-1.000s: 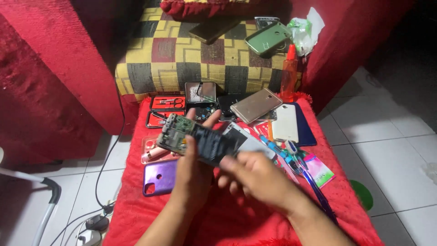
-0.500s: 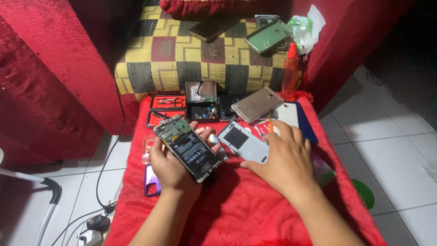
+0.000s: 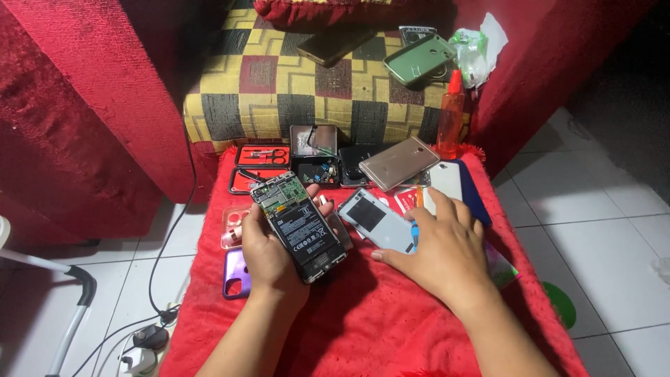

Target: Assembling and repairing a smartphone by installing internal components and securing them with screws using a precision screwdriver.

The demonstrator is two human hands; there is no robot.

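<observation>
Red bench [image 3: 391,328] is being worked over. Opened phone [image 3: 299,225] is being gripped in left hand [image 3: 269,258], fingers wrapped round it. Right hand [image 3: 441,251], off the phone since approx. 1 s ago, is being laid flat, fingers spread, holding nothing, beside back cover [image 3: 377,222].

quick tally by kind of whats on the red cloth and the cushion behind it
Phones and phone bodies: 6, one opened phone in the left hand
Loose phone cases: 3
Red tool trays: 2
Orange bottle: 1
Total: 12
The right hand hides more.

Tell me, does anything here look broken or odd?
Yes: the phone in the left hand has no back cover, so its battery and green circuit board lie bare. The right hand rests beside a loose grey back panel.
</observation>
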